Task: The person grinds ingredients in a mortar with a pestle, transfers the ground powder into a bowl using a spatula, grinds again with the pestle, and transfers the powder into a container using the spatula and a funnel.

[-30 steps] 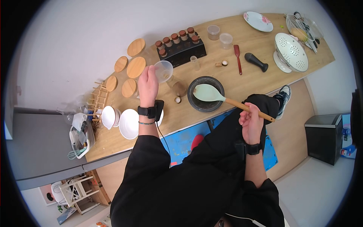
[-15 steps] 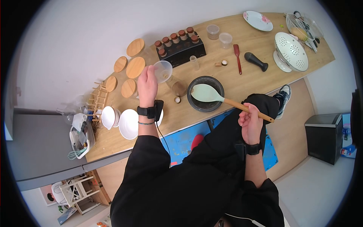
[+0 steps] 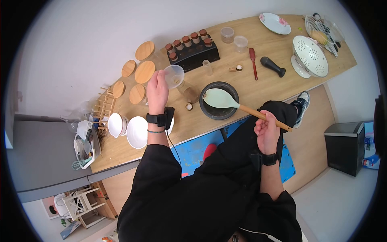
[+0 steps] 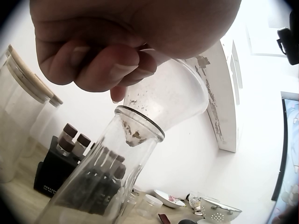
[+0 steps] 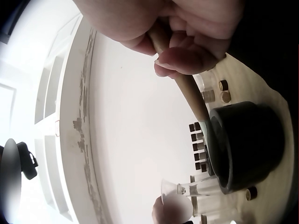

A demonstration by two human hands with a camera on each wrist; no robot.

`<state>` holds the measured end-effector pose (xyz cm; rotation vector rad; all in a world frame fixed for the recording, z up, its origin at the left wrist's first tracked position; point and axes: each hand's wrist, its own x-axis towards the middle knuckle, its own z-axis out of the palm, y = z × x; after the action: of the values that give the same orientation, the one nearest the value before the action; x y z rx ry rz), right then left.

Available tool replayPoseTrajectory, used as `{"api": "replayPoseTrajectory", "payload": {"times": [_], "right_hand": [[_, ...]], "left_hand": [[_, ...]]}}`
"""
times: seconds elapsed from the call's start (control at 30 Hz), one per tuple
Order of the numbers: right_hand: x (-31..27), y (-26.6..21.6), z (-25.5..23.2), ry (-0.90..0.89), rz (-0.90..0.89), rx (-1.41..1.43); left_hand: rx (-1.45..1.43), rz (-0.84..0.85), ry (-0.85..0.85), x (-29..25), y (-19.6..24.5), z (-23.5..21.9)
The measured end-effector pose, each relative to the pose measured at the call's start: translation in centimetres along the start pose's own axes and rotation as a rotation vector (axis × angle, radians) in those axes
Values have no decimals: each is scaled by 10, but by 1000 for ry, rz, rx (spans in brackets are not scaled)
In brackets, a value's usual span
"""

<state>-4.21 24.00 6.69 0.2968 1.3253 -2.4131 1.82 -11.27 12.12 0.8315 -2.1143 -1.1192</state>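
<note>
My left hand pinches the rim of a clear plastic funnel. The funnel's spout sits in the mouth of a tall glass bottle, with brown specks clinging inside it. Some brown contents show low in the bottle in the head view. With fingers curled round its wooden handle, my right hand holds a spoon with a mint-green head. That head overlaps the opening of a dark mortar, its bowl facing up in the head view. Dark residue lines the mortar.
Behind the bottle stands a black rack of brown-capped spice jars. Wooden-lidded jars and white bowls are on the left. Rightward lie a red spatula, a black pestle and a white colander. A small cap lies near the bottle.
The spoon's head has shifted very slightly left over the mortar. Both hands keep their holds, and the funnel stays in the bottle's mouth.
</note>
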Motion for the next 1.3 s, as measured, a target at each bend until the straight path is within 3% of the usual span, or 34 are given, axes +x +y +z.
{"api": "replayPoseTrajectory", "payload": {"times": [0.3, 0.57, 0.67, 0.77, 1.1, 1.17, 1.3], "right_hand": [[-5, -20, 1, 2, -7, 73], [-15, -60, 73, -275, -192, 114], [-15, -57, 94, -445, -248, -92], [-19, -54, 99, -462, -273, -209], [-32, -72, 72, -337, -397, -117], [-34, -75, 64, -177, -397, -287], [-27, -74, 54, -85, -398, -589]], "left_hand": [[-2, -38, -7, -3, 3, -2], [4, -75, -30, -2, 6, -2], [35, -47, -29, -2, 10, -1], [73, 1, -19, -3, 13, -2], [73, 15, -22, 2, 4, -3], [81, 42, -13, 2, 3, -2], [68, 7, -28, 3, 3, -2]]}}
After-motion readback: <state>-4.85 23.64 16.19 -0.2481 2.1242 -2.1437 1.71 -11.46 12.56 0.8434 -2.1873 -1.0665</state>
